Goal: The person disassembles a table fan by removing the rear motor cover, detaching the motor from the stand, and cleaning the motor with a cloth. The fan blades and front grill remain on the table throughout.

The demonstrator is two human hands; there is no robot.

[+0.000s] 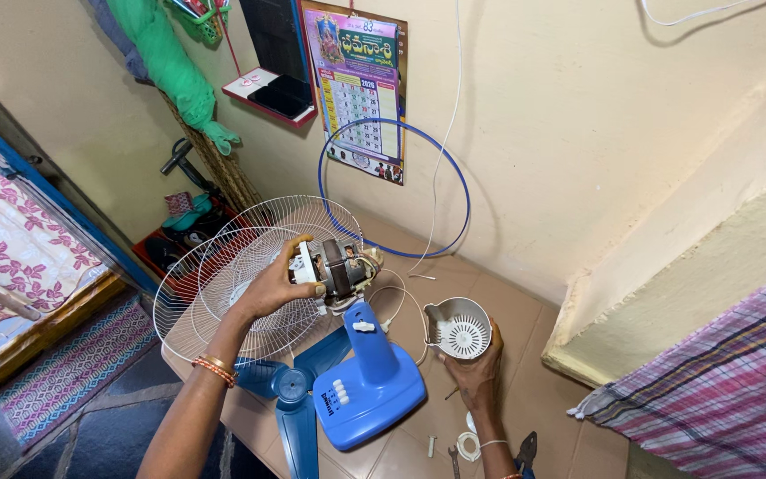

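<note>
My left hand (269,286) grips the bare fan motor (334,270), which sits on top of the blue fan stand (367,381). My right hand (478,371) holds a white vented motor cover (459,329) just right of the stand, its open side facing up. White wire fan guards (223,266) lie behind the motor on the tiled counter (525,310). A blue fan blade (297,417) lies at the counter's front edge, left of the stand's base.
A blue guard ring (394,188) leans on the wall under a calendar (361,89). Pliers (525,452), a screw (430,441) and a coiled white cord (467,445) lie near my right wrist. A checked cloth (720,372) hangs at right.
</note>
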